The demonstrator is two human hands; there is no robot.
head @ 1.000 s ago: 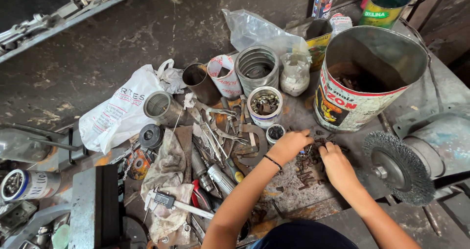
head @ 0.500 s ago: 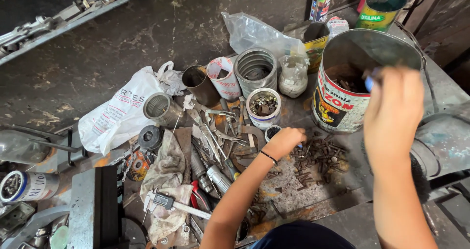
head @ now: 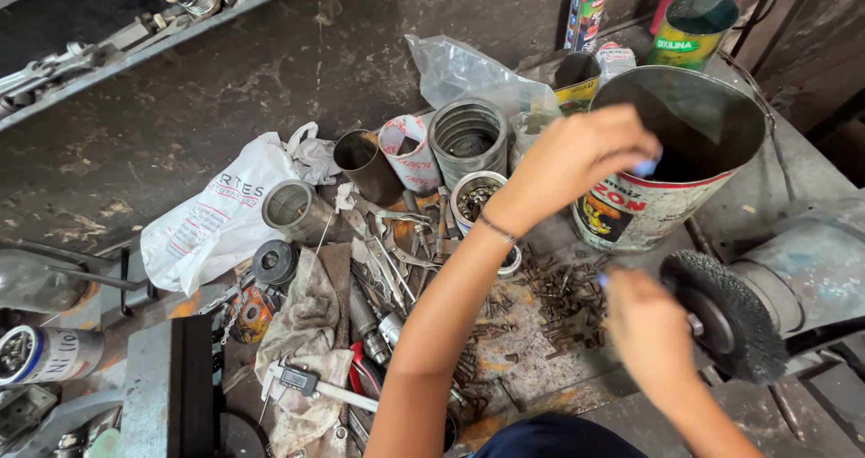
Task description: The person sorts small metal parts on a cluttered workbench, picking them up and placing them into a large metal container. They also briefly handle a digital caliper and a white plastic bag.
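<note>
The two hands have swapped places since half a second ago: the left hand (head: 577, 156) has come up from the bench to the mouth of the big tin can (head: 671, 165), and the right hand (head: 647, 332) has dropped down from the can to the bench.

Nearest to the person, the right hand is hanging low, just in front of the big tin can, with its back turned up and its fingers curled under. It is blurry, so I cannot tell if it is holding anything. It is sitting right beside the round wire brush wheel (head: 728, 314), which is in front of the can and to its right. Under this hand and a little to its left, a pile of small rusty screws and bolts (head: 559, 300) is lying on the bench, just in front of the can.

A bit farther off, the left arm is stretching up and across from the person's body, with a thin dark band around the wrist. The left hand is bending over the near left rim of the can, its fingers bunched together in a pinch. A small pale blue bit is showing at the fingertips, but it is too blurry to tell what it is.

Left of the can, a small white tub (head: 478, 201) of little parts is standing.
</note>
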